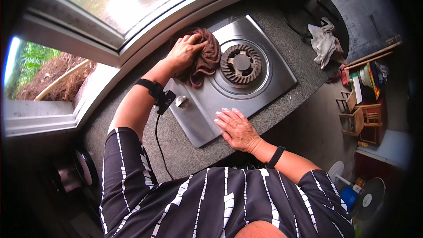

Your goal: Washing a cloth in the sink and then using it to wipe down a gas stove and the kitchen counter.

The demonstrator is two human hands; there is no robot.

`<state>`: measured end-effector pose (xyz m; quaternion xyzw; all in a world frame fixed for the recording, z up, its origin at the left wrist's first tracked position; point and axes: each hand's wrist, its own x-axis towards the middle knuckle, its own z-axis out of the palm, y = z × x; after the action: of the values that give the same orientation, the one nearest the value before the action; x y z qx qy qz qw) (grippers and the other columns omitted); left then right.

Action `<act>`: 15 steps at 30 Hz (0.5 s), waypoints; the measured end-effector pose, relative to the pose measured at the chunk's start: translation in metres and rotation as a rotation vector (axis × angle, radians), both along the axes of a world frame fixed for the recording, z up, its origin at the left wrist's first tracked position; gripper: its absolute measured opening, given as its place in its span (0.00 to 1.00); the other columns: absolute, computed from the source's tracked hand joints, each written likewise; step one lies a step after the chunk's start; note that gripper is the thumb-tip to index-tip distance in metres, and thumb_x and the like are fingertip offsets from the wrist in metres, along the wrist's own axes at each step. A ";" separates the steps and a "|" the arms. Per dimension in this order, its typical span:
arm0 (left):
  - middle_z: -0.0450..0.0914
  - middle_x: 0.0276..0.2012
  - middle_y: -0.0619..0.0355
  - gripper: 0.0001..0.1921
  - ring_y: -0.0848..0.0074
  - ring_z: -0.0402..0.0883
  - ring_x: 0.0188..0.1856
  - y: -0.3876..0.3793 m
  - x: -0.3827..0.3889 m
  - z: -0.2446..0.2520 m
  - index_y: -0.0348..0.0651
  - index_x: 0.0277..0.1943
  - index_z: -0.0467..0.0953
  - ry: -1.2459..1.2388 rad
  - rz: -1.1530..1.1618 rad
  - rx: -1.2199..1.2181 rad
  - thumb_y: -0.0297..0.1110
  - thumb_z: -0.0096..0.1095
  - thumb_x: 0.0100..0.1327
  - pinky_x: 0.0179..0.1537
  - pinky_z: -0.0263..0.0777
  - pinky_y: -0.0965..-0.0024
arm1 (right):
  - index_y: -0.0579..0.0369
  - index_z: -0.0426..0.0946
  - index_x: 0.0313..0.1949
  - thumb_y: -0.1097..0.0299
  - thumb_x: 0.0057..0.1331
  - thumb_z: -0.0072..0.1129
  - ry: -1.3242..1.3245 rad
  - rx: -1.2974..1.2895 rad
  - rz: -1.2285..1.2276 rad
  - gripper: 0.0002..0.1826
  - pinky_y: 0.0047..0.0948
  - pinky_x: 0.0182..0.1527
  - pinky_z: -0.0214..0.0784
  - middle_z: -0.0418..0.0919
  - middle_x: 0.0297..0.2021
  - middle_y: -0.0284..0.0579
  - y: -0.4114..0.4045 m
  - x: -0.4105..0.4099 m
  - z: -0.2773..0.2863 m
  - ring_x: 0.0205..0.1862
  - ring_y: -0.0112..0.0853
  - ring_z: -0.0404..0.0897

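Note:
A single-burner gas stove with a stainless steel top lies on the speckled stone counter. Its round ribbed burner sits inside a circular recess, and a metal control knob is near the left side. My left hand presses on a bunched brown cloth, fingers curled into its folds, over the stove's far left part. Flat on the stove's near edge rests my right hand, holding nothing, fingers slightly spread. Whether the cloth is damp cannot be seen.
A window frame borders the counter at the far left. A black cable hangs from the wrist device across the counter. Crumpled pale rags lie at the right. Wooden chairs and a fan stand beyond.

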<state>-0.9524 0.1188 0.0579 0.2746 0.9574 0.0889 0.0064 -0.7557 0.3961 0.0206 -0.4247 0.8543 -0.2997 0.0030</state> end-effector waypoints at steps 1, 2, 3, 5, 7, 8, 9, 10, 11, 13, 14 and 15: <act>0.65 0.65 0.47 0.29 0.55 0.64 0.65 0.005 -0.009 -0.001 0.51 0.64 0.71 0.008 -0.011 -0.032 0.25 0.57 0.56 0.63 0.59 0.57 | 0.53 0.71 0.57 0.64 0.62 0.56 -0.005 -0.003 -0.007 0.24 0.44 0.71 0.47 0.68 0.63 0.45 0.000 -0.001 0.001 0.68 0.39 0.63; 0.65 0.65 0.48 0.30 0.55 0.64 0.65 0.011 -0.017 -0.002 0.51 0.64 0.70 0.020 -0.014 -0.045 0.26 0.57 0.56 0.63 0.59 0.56 | 0.53 0.71 0.57 0.64 0.62 0.57 -0.012 -0.017 -0.007 0.23 0.44 0.71 0.48 0.69 0.62 0.45 0.000 -0.002 0.002 0.68 0.39 0.63; 0.65 0.65 0.48 0.31 0.56 0.64 0.65 0.015 -0.024 -0.004 0.51 0.65 0.70 0.030 -0.018 -0.059 0.26 0.57 0.56 0.63 0.60 0.56 | 0.53 0.71 0.57 0.64 0.61 0.57 -0.021 -0.033 -0.006 0.23 0.44 0.71 0.48 0.69 0.62 0.45 -0.001 -0.002 0.003 0.68 0.39 0.63; 0.68 0.63 0.52 0.28 0.59 0.69 0.60 0.017 -0.028 -0.014 0.54 0.63 0.72 0.170 -0.007 -0.074 0.28 0.54 0.57 0.58 0.64 0.59 | 0.53 0.71 0.56 0.65 0.61 0.57 -0.017 -0.050 -0.007 0.23 0.44 0.70 0.49 0.70 0.62 0.45 -0.002 -0.004 0.003 0.67 0.39 0.64; 0.69 0.62 0.53 0.28 0.60 0.70 0.59 0.023 -0.027 -0.013 0.56 0.63 0.72 0.164 0.031 -0.038 0.29 0.55 0.57 0.57 0.64 0.58 | 0.53 0.72 0.56 0.65 0.61 0.58 -0.017 -0.054 -0.021 0.23 0.44 0.70 0.50 0.70 0.61 0.44 0.002 -0.004 0.002 0.67 0.39 0.64; 0.70 0.61 0.54 0.28 0.59 0.71 0.58 0.022 -0.021 -0.014 0.56 0.63 0.72 0.175 0.055 -0.029 0.30 0.56 0.57 0.57 0.64 0.59 | 0.53 0.72 0.56 0.65 0.60 0.58 -0.019 -0.066 -0.027 0.23 0.44 0.70 0.51 0.70 0.61 0.44 0.003 -0.005 0.002 0.67 0.39 0.65; 0.70 0.61 0.54 0.29 0.59 0.70 0.59 0.019 -0.015 -0.013 0.57 0.63 0.72 0.180 0.082 -0.048 0.29 0.58 0.56 0.57 0.64 0.58 | 0.53 0.72 0.55 0.65 0.60 0.58 -0.016 -0.079 -0.030 0.23 0.44 0.70 0.51 0.70 0.61 0.44 0.004 -0.005 0.003 0.67 0.39 0.65; 0.70 0.62 0.54 0.29 0.59 0.70 0.59 0.014 -0.010 -0.013 0.58 0.63 0.72 0.168 0.113 -0.051 0.29 0.58 0.55 0.57 0.64 0.57 | 0.54 0.72 0.55 0.65 0.60 0.59 -0.008 -0.071 -0.031 0.23 0.45 0.69 0.52 0.70 0.61 0.45 0.004 -0.006 0.003 0.67 0.40 0.65; 0.69 0.62 0.54 0.30 0.58 0.70 0.60 0.008 -0.002 -0.013 0.59 0.63 0.72 0.156 0.143 -0.053 0.28 0.58 0.55 0.58 0.64 0.57 | 0.54 0.72 0.55 0.65 0.60 0.59 -0.007 -0.068 -0.034 0.23 0.45 0.69 0.52 0.70 0.61 0.45 0.004 -0.004 0.002 0.67 0.40 0.65; 0.68 0.64 0.54 0.31 0.59 0.70 0.60 -0.013 0.016 -0.017 0.61 0.63 0.71 0.169 0.234 -0.091 0.27 0.58 0.54 0.57 0.64 0.56 | 0.54 0.72 0.55 0.64 0.60 0.59 -0.021 -0.082 -0.023 0.23 0.45 0.69 0.52 0.70 0.61 0.45 0.003 -0.003 0.002 0.66 0.40 0.65; 0.69 0.63 0.54 0.31 0.59 0.70 0.59 -0.019 0.023 -0.016 0.60 0.64 0.71 0.157 0.288 -0.104 0.27 0.57 0.54 0.56 0.65 0.57 | 0.55 0.72 0.55 0.64 0.61 0.58 -0.009 -0.081 -0.019 0.22 0.45 0.69 0.52 0.69 0.61 0.46 0.003 -0.004 0.001 0.66 0.41 0.65; 0.69 0.62 0.54 0.32 0.60 0.70 0.59 -0.021 0.031 -0.014 0.59 0.64 0.70 0.143 0.345 -0.120 0.26 0.57 0.54 0.55 0.65 0.57 | 0.55 0.72 0.55 0.64 0.61 0.58 -0.008 -0.081 -0.023 0.22 0.45 0.69 0.52 0.69 0.61 0.46 0.002 -0.003 0.000 0.66 0.41 0.65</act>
<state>-0.9214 0.0980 0.0438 0.1111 0.9919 0.0118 -0.0605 -0.7588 0.3980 0.0209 -0.4135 0.8463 -0.3355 -0.0142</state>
